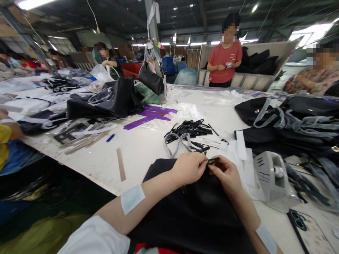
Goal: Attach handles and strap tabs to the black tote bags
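A black leather bag [196, 211] lies in front of me, partly under my forearms, with small gold-coloured hardware on its front. At its top edge my left hand [189, 169] is closed in a pinch at one end of a short black strap [214, 161]. My right hand [227, 173] pinches the same strap from the other side, thumb and forefinger together. The exact spot where the strap meets the bag is hidden by my fingers. Just beyond my hands, grey-wrapped handles [178, 141] arch up from the bag.
A pile of black strips [189, 129] lies ahead. To my right are a white tape dispenser [274, 180], a phone [312, 229] and stacked black bags [299, 120]. Leftward lie a blue pen-like item [110, 137] and purple strips [148, 116]. Co-workers stand or sit around the table [106, 169].
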Motion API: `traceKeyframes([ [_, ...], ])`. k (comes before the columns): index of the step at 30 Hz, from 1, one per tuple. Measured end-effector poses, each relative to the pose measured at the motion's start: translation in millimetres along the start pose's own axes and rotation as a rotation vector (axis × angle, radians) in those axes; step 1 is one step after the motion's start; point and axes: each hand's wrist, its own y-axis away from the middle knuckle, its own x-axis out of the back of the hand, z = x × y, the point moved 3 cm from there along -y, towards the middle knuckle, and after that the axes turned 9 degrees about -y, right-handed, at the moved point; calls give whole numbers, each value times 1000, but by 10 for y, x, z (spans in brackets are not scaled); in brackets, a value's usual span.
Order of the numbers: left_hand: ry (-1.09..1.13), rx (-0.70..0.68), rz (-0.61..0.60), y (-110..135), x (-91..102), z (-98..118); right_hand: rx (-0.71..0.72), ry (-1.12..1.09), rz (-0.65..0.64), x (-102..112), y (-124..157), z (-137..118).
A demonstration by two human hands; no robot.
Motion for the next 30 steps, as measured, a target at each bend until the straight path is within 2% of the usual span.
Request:
traceKeyframes([
  [5,14,-1,-35,17,-74,53,-69,-93,-108,-25,1,70],
  [8,146,38,-25,20,-38,15,-99,-65,-96,-28,-3,63],
  [10,381,101,-61,17,33,-66,-108,-37,-45,-16,-1,42],
  [12,734,155,-208,18,101,-149,-103,-52,-6,-3,5,28],
  [14,1060,157,-377,27,162,-193,-96,-96,11,9,12,38],
  [16,1209,126,-420,28,205,-216,-92,-132,16,19,16,65],
  [19,1103,125,-302,14,195,-239,-82,-141,42,37,16,98],
  [22,709,121,-127,0,202,-249,-47,-137,70,45,8,80],
  [25,364,7,50,-7,282,-221,0,-128,82,38,-3,34],
  [27,321,-57,60,-10,294,-189,6,-140,90,33,-5,22],
  [30,330,-20,-8,-15,234,-156,8,-147,106,31,1,23],
])
